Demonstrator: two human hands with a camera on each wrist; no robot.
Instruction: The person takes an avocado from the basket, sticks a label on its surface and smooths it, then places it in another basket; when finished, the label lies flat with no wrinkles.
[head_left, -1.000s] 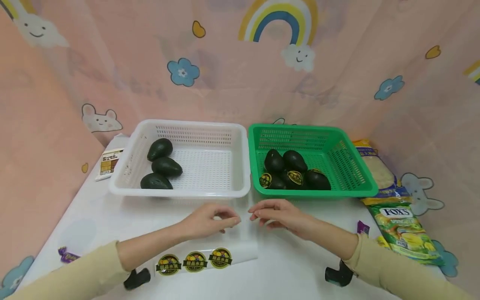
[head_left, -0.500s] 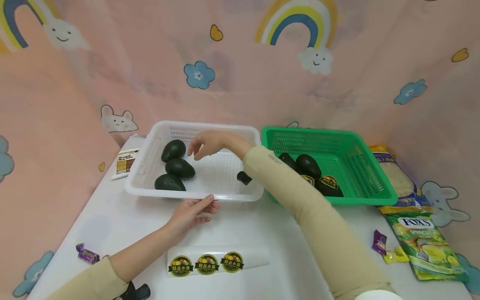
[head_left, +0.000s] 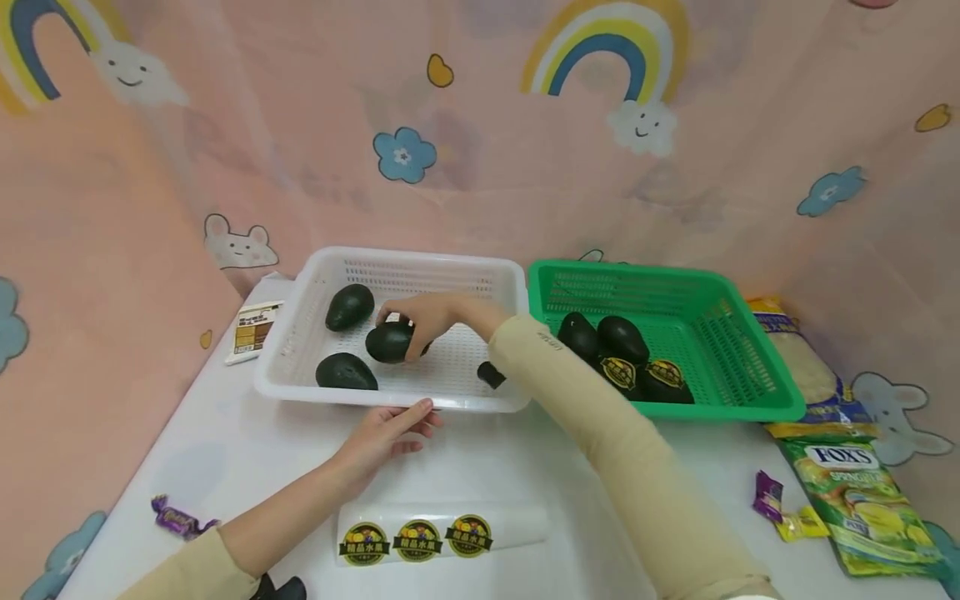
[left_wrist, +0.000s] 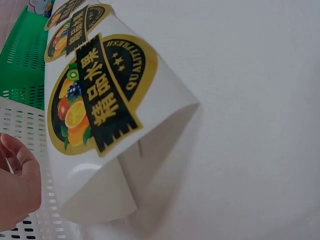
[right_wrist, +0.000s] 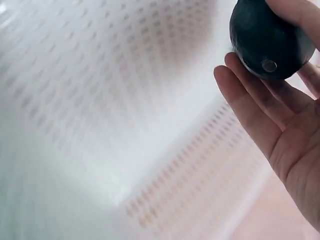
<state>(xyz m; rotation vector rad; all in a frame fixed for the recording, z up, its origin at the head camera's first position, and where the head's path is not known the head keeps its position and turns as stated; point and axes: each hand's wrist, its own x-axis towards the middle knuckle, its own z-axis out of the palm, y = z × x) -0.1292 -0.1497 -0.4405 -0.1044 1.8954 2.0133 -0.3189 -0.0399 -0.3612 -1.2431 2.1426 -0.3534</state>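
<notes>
My right hand (head_left: 426, 321) grips a dark green avocado (head_left: 388, 342) inside the white basket (head_left: 300, 392). In the right wrist view, thumb and fingers hold this avocado (right_wrist: 267, 45) by its sides, its stem scar showing. One loose avocado (head_left: 350, 307) lies behind it and another avocado (head_left: 347, 372) in front, both in the white basket. My left hand (head_left: 382, 437) is at that basket's front rim, thumb tip against the rim and fingers loosely extended below. Nearer me lies a curled clear sheet (head_left: 517, 525) bearing round black-and-gold fruit stickers (head_left: 417, 541).
A green basket (head_left: 720, 408) at right holds several avocados, some with stickers (head_left: 666, 373); my right sleeve partly covers them. Snack bags (head_left: 862, 500) and small wrapped candies (head_left: 768, 496) lie at the far right. A purple candy (head_left: 176, 518) and a packet (head_left: 252, 332) lie at left.
My right hand came from the table front into the white basket, took the middle avocado and shifted it right. My left hand moved up to the basket's front rim.
</notes>
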